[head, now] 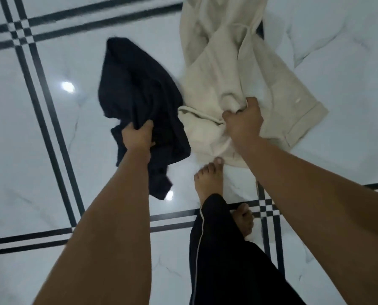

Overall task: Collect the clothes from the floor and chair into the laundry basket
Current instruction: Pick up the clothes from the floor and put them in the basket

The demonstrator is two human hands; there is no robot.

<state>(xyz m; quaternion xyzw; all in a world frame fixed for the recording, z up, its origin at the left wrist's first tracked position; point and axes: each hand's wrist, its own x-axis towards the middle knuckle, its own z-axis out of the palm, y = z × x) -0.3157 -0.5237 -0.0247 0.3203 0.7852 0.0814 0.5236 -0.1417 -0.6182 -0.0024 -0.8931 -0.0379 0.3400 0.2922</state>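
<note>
A dark navy garment [137, 93] hangs crumpled from my left hand [137, 136], which is closed on its lower fold. A cream garment with a drawstring [225, 69] stretches from the top of the view down to my right hand [243, 123], which grips a bunch of its cloth. Its cuffed end [302, 119] spreads out to the right over the floor. Both garments sit side by side, touching at the middle. No laundry basket or chair is in view.
White marble floor [29, 128] with black double stripes crossing at the upper left and lower right. My bare feet [210, 179] stand just below the cream garment, in dark trousers with a thin white side stripe [227, 260].
</note>
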